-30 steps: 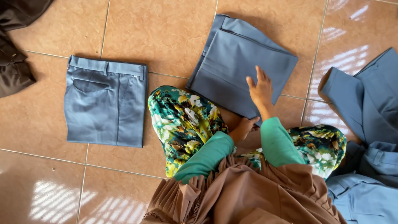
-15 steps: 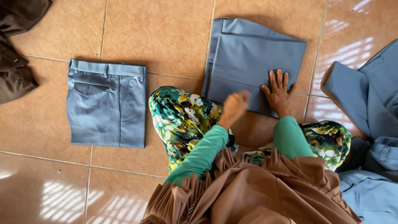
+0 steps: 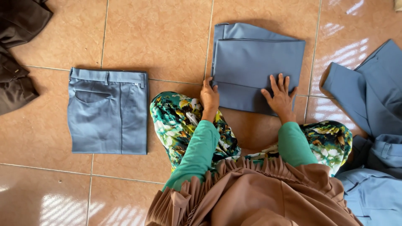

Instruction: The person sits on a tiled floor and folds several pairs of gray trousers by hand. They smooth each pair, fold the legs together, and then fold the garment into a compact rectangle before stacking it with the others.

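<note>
A folded grey-blue garment lies on the tiled floor in front of my knees. My left hand rests at its near left corner, fingers curled on the edge. My right hand lies flat on its near edge with fingers spread. Both arms wear green sleeves, and my knees are covered in green floral cloth.
A folded pair of grey-blue trousers lies to the left. Loose grey-blue garments are heaped at the right, and dark brown clothing sits at the top left. Tan tiled floor lies all around.
The garment has turned from a slant to lie square before me. My right hand went down flat on it, and my left hand moved from my lap to its left corner.
</note>
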